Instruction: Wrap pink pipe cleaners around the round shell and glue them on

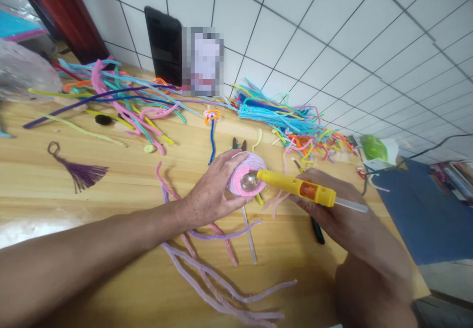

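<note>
My left hand (207, 190) is closed around a round form (251, 163) wrapped in pink and lilac pipe cleaners. Its opening shows a shiny interior. In my right hand (332, 205) is a yellow glue gun (295, 185), a translucent glue stick (351, 205) poking out of its back. The gun's nozzle is at the rim of the opening; whether it touches cannot be made out. Lilac pipe cleaners (221, 274) and a pink one (229, 249) lie below my left hand. Another glue stick (249, 234) rests on the table beneath the wrapped form.
Colourful pipe cleaners (121, 96) are strewn at the back left, and a bundle of blue ones (273, 114) lies at the back right. A purple tassel (83, 170) is at left. Two phones, one black (164, 47), lean against the tiled wall (295, 17).
</note>
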Demonstrator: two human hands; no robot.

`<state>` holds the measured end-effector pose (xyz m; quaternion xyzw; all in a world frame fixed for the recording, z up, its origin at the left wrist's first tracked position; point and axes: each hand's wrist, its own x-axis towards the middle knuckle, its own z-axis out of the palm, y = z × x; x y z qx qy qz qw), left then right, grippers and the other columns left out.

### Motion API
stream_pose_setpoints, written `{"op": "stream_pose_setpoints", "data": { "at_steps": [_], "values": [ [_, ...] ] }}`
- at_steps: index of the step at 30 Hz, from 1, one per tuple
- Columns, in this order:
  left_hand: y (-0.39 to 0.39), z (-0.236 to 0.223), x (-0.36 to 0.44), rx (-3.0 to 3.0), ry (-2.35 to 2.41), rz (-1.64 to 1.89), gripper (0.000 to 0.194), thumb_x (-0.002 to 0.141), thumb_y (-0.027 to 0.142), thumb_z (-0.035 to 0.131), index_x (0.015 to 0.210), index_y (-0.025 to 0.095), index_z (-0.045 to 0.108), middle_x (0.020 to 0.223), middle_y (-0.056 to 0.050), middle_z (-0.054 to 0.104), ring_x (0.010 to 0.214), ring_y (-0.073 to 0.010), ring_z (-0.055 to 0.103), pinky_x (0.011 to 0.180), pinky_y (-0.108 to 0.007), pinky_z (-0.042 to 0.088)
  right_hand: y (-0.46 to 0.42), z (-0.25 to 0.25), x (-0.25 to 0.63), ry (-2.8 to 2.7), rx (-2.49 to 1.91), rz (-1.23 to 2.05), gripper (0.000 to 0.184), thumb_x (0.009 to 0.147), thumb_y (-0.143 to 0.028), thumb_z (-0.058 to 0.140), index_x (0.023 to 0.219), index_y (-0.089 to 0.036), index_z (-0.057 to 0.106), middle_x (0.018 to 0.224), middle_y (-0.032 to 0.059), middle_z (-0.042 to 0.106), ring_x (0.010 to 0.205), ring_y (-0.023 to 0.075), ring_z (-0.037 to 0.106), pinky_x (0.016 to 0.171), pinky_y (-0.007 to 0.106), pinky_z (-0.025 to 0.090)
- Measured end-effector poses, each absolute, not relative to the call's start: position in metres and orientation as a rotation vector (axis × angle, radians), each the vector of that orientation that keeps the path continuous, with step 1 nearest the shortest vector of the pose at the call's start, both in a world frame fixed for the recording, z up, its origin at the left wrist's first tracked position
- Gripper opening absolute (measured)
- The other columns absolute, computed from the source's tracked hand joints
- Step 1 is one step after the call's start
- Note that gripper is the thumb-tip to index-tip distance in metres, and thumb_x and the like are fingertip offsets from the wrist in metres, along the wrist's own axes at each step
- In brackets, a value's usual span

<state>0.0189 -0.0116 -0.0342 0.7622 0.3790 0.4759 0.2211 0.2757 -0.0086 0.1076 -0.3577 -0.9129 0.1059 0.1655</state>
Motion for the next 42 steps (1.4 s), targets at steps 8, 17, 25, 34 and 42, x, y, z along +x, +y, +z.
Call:
{"op": "stream_pose_setpoints", "data": {
  "at_steps": [8,17,25,34,42],
  "values": [
    [-0.0122,-0.0349,0.0186,2.098,1.049,1.308,0.083,0.092,0.032,0.079,0.160,0.025,0.032,0.158,-0.017,0.050,0.153,-0.0349,0.045,0.128,-0.058,0.043,-0.0083,0.1126,0.2758,-2.581,-1.036,0.332,0.006,0.104,-0.025,0.059,0.101,-0.030,0.060,0.085,-0.0006,0.069,0.070,0.0182,0.065,0.063,0.031,0.050],
    [-0.0119,-0.0352,0.0184,2.119,1.062,1.306,0.083,0.092,0.033,0.079,0.160,0.025,0.032,0.157,-0.017,0.050,0.152,-0.0352,0.045,0.126,-0.058,0.044,-0.0086,0.1108,0.2751,-2.605,-1.012,0.282,0.005,0.105,-0.027,0.059,0.102,-0.026,0.062,0.085,0.0003,0.072,0.072,0.0176,0.067,0.063,0.030,0.050],
    [-0.0119,-0.0350,0.0182,2.112,1.065,1.294,0.083,0.091,0.031,0.079,0.159,0.024,0.033,0.157,-0.018,0.050,0.152,-0.0349,0.045,0.127,-0.058,0.043,-0.0080,0.1117,0.2754,-2.620,-1.043,0.277,0.007,0.105,-0.030,0.059,0.100,-0.026,0.062,0.085,0.0017,0.072,0.071,0.0193,0.068,0.062,0.031,0.051],
    [-0.0118,-0.0346,0.0182,2.093,1.062,1.289,0.083,0.091,0.031,0.080,0.160,0.025,0.034,0.157,-0.017,0.050,0.153,-0.0352,0.045,0.128,-0.058,0.042,-0.0083,0.1125,0.2746,-2.597,-1.070,0.323,0.008,0.105,-0.031,0.059,0.098,-0.027,0.062,0.083,0.0014,0.072,0.069,0.0193,0.067,0.060,0.032,0.050],
    [-0.0117,-0.0335,0.0182,2.102,1.061,1.289,0.083,0.091,0.030,0.080,0.159,0.024,0.034,0.156,-0.017,0.050,0.153,-0.0348,0.044,0.127,-0.058,0.043,-0.0077,0.1108,0.2764,-2.604,-1.045,0.283,0.010,0.106,-0.032,0.058,0.098,-0.026,0.062,0.082,0.0015,0.071,0.069,0.0183,0.066,0.060,0.031,0.050]
  ]
}}
